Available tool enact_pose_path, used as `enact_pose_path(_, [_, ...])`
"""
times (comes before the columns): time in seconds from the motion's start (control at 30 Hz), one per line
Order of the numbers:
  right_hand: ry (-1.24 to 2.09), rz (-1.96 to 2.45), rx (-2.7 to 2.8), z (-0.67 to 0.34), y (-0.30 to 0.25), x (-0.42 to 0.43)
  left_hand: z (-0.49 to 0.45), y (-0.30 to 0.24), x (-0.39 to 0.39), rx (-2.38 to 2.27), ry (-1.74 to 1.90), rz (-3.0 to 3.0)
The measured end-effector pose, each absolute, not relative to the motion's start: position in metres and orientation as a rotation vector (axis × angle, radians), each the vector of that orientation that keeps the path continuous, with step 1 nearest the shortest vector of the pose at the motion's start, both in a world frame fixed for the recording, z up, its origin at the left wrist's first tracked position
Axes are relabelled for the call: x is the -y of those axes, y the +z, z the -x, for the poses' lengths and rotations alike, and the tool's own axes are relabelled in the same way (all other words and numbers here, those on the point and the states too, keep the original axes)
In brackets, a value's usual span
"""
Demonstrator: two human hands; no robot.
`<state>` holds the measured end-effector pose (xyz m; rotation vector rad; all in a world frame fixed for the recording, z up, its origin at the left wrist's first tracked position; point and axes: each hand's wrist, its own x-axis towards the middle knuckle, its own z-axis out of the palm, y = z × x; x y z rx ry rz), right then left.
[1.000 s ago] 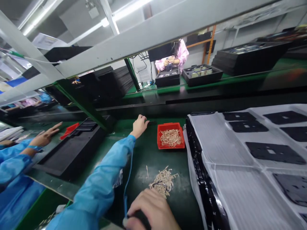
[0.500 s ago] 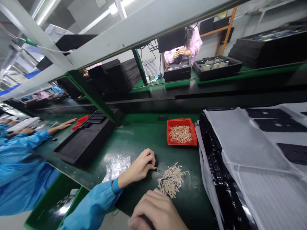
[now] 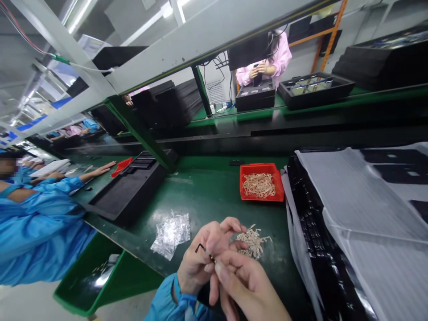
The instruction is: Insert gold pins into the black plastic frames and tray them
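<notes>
Left hand (image 3: pixel 200 263) lifted to right hand (image 3: pixel 247 285) at 6 o'clock, together pinching short black wire (image 3: pixel 202 248); tan wire pile (image 3: pixel 254 240) just beside.

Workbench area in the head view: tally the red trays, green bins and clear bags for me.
Red trays: 2
Green bins: 1
Clear bags: 1
Total: 4

Parts tray (image 3: pixel 261 167) behind loose pile (image 3: pixel 256 240), plastic bag (image 3: pixel 170 234) left, foam sheets (image 3: pixel 394 156) right
</notes>
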<state>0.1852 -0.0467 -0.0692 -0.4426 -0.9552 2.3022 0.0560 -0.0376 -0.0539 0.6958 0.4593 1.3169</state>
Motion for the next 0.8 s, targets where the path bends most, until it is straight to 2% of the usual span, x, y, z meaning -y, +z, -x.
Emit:
enact_pose_path(0.23, [2.233,0.351,0.899,-0.189,-0.074,0.048,-0.06,-0.056,0.039,-0.452,1.292,-0.644])
enact_pose_path(0.43, [2.185,0.447,0.901,-0.19,-0.071,0.051,-0.052,-0.058,0.039,-0.674,1.36,-0.736])
enact_pose_path(0.5, [2.141,0.545,0.866,-0.19,-0.065,0.053,-0.048,-0.055,0.042,-0.825,1.467,-0.803])
enact_pose_path(0.67, [1.88,0.835,0.827,-0.186,-0.049,0.058,-0.047,-0.041,0.063,-1.285,2.019,-1.062])
enact_pose_path(0.73, [1.782,0.888,0.845,-0.183,-0.048,0.062,-0.05,-0.036,0.073,-1.497,1.945,-1.323])
enact_pose_path(0.8, [1.685,0.917,0.903,-0.18,-0.051,0.065,-0.053,-0.035,0.08,-1.622,1.699,-1.568])
